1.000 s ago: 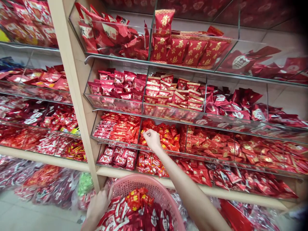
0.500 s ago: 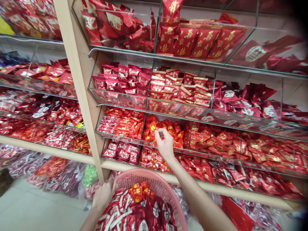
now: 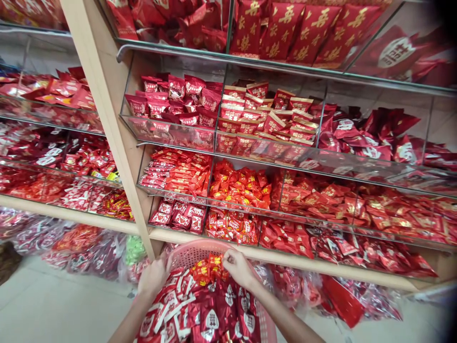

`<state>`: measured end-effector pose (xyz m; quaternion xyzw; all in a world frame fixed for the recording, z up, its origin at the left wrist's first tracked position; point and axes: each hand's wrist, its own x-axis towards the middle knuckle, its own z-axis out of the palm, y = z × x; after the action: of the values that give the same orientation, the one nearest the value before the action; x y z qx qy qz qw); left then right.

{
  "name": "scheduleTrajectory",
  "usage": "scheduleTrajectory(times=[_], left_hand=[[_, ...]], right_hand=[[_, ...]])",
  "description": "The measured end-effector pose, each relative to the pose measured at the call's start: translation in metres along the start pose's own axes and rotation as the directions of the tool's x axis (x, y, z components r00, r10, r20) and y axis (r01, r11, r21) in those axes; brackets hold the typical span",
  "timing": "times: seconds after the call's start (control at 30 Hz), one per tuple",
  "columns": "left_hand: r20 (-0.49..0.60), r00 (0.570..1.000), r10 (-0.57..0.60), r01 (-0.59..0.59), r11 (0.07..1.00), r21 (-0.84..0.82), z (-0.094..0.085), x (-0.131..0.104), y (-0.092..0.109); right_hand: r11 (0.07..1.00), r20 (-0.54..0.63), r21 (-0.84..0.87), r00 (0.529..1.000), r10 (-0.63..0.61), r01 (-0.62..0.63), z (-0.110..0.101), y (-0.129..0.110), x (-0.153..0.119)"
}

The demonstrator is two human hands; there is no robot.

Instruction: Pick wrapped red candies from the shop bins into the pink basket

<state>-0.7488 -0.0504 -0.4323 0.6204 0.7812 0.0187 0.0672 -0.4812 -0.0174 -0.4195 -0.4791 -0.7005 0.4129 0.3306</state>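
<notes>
A pink perforated basket (image 3: 184, 252) holds red-and-white packets (image 3: 174, 305), dark red packets with white labels (image 3: 217, 312) and a small heap of orange-red candies (image 3: 207, 270). My left hand (image 3: 155, 276) is closed on the basket's left rim. Over the basket's upper right part, my right hand (image 3: 237, 267) has its fingers pinched together beside the orange-red candies; whatever is between the fingertips is too small to make out.
Glass-fronted shelves (image 3: 250, 157) of red packets rise ahead, split by a wooden post (image 3: 103, 114). Below the lowest wooden ledge (image 3: 285, 255), plastic bags of candy (image 3: 85, 252) lie on the tiled floor (image 3: 57, 305).
My right hand has come down from the shelf compartment of orange-red candies to the basket. My left hand stays at the rim. The view has tilted slightly downward.
</notes>
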Motion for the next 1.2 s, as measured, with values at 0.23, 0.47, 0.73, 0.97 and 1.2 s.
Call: scheduleTrajectory(times=[0.23,0.47,0.73,0.97,1.2], left_hand=[[0.029,0.999,0.034,-0.035,0.998,0.045,0.001,-0.001,-0.002],[0.049,0.996,0.081,-0.085,0.992,0.094,0.008,0.002,-0.009],[0.077,0.977,0.201,-0.215,0.919,0.331,0.018,0.007,-0.016],[0.095,0.982,0.165,-0.185,0.946,0.266,0.019,0.01,-0.015],[0.073,0.99,0.123,-0.132,0.982,0.136,0.012,0.007,-0.011]], right_hand=[[0.976,0.019,-0.194,0.994,0.107,-0.102,0.056,0.016,0.041],[0.938,0.01,-0.333,0.994,0.111,-0.101,0.065,0.004,0.039],[0.836,0.006,-0.387,0.908,-0.419,0.388,-0.029,-0.109,0.023],[0.767,-0.485,-0.62,0.688,-0.54,0.165,-0.131,-0.145,0.065],[0.692,-0.516,-0.713,0.752,-0.41,-0.113,-0.148,-0.137,0.082]])
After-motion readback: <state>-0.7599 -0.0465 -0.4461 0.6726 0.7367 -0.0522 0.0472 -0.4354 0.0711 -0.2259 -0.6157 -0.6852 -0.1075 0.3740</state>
